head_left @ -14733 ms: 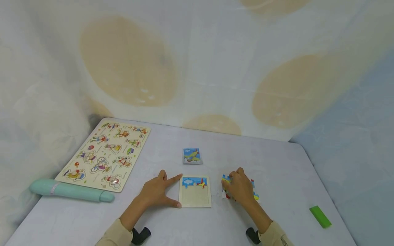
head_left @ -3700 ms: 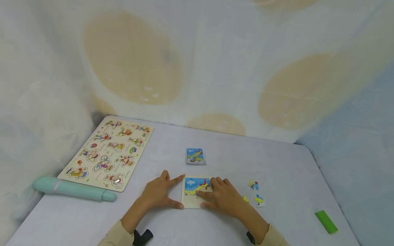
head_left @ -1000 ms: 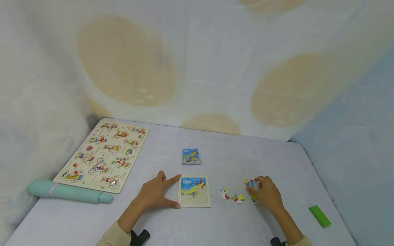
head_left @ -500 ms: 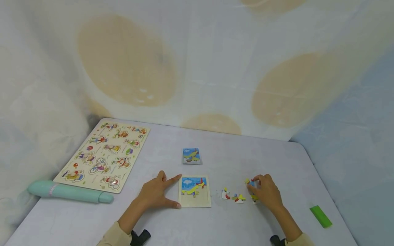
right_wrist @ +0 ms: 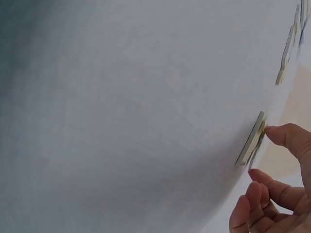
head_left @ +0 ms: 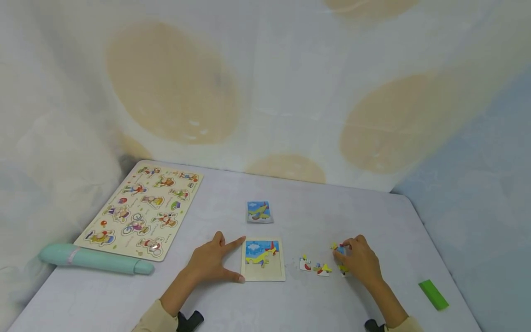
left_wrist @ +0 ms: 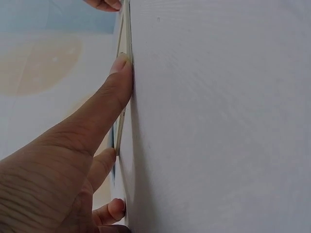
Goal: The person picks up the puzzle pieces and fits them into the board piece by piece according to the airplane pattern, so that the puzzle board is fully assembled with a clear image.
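My left hand (head_left: 209, 260) rests at the left side of a small wooden puzzle board (head_left: 263, 275), thumb and index finger spread straight to its two left corners. Blue sky and a yellow and red plane fill the board's upper part; bare wood shows below. To the right, my right hand (head_left: 362, 259) pinches a blue, yellow and red puzzle piece (head_left: 340, 249) at the table. Close under the thumb lies a yellow and white piece (head_left: 344, 269), seen edge-on as a flat wooden piece (right_wrist: 251, 141) in the right wrist view. Two more pieces, one red-and-white (head_left: 304, 264), one yellow (head_left: 322, 269), lie between board and hand.
A small plane picture card (head_left: 260, 211) lies behind the board. At the left are a large picture puzzle board (head_left: 143, 207) and a mint-green cylindrical case (head_left: 97, 259). A green block (head_left: 433, 295) lies near the right table edge.
Earlier the board held only a top strip; later the right hand pressed yellow pieces onto it. It then moved right to the loose pieces, almost still since. The left hand stays at the board's corners.
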The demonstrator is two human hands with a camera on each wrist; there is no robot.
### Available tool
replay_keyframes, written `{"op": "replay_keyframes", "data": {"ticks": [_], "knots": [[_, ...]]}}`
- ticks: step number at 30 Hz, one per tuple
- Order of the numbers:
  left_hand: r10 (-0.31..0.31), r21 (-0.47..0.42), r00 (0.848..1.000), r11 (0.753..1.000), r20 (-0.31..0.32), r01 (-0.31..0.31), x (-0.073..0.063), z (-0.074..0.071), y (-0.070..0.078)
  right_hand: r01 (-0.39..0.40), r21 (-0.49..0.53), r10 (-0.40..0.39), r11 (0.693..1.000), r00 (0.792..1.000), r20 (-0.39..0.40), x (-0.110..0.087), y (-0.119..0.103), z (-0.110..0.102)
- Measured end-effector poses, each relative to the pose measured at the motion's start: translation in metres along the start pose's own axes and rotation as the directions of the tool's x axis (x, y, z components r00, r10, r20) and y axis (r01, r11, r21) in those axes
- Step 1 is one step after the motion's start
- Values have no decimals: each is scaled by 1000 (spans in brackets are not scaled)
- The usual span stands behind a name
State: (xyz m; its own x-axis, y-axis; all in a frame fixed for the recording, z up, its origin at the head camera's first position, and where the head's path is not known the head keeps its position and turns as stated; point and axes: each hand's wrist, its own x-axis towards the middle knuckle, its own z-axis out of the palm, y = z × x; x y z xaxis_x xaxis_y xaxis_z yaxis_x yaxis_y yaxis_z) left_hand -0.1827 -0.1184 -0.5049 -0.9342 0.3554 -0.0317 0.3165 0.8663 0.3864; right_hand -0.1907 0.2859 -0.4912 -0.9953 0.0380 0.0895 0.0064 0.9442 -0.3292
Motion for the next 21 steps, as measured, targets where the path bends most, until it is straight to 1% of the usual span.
{"op": "replay_keyframes", "data": {"ticks": [3,8,12,17,21], "knots": [[-4,-3,1000,1000,1,4,0,0,0,5,4,-5,1000,1000,-17,-1,0,0],[-10,8,1000,1000,2,10,1,1,0,16,40,-15,999,1000,-27,-3,-5,-1],[-14,7,1000,1000,3,14,0,1,1,31,61,-30,998,999,-18,-5,-14,-3],[-20,5,1000,1000,8,20,-1,-1,2,35,90,-36,995,999,12,-7,-28,-5],[-22,2,1000,1000,13,22,0,-2,2,50,114,-52,992,999,11,-8,-35,-4]]}}
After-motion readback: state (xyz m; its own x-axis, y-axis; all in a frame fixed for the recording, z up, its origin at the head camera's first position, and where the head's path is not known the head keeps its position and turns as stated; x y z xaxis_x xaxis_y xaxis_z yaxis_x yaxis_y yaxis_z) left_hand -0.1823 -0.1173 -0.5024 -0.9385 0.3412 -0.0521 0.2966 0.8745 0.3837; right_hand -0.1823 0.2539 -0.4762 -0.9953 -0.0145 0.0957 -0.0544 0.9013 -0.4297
